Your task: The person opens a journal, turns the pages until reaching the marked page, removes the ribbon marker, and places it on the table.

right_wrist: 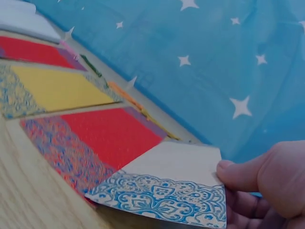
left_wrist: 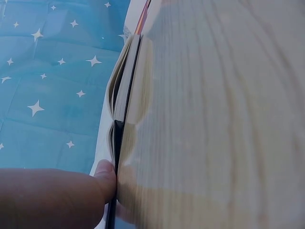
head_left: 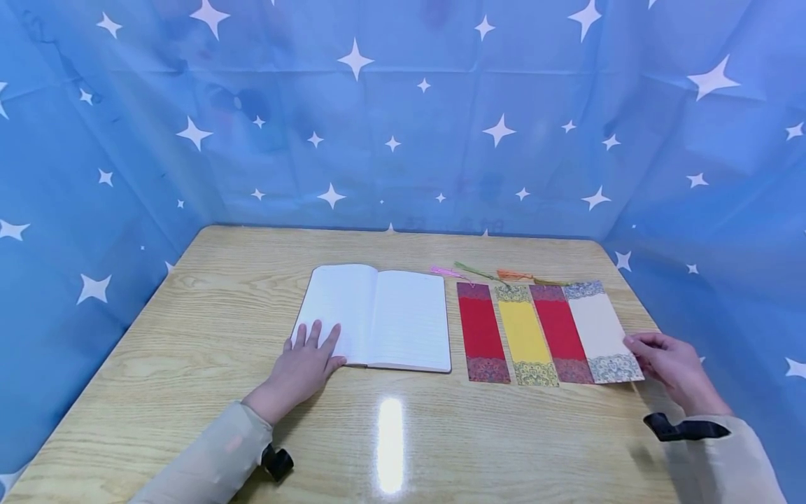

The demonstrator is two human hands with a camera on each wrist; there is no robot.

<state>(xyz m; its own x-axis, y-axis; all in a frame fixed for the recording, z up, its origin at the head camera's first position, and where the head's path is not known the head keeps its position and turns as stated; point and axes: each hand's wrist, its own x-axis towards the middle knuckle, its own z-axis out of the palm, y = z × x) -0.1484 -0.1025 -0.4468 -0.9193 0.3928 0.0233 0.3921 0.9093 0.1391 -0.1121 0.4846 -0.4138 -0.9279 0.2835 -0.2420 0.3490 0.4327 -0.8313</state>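
Observation:
An open notebook with pale lined pages lies on the table. My left hand rests with spread fingers on the lower left of its left page; in the left wrist view the thumb lies at the notebook's edge. At the right end of a row of bookmarks, my right hand pinches the right edge of a white bookmark with blue patterned ends. In the right wrist view the white bookmark is tilted up at its near end, overlapping the red bookmark beside it.
Between notebook and white bookmark lie a red bookmark, a yellow bookmark and another red one. Pink, green and orange tassels stretch out beyond their far ends. A blue star-patterned curtain stands behind and beside the wooden table.

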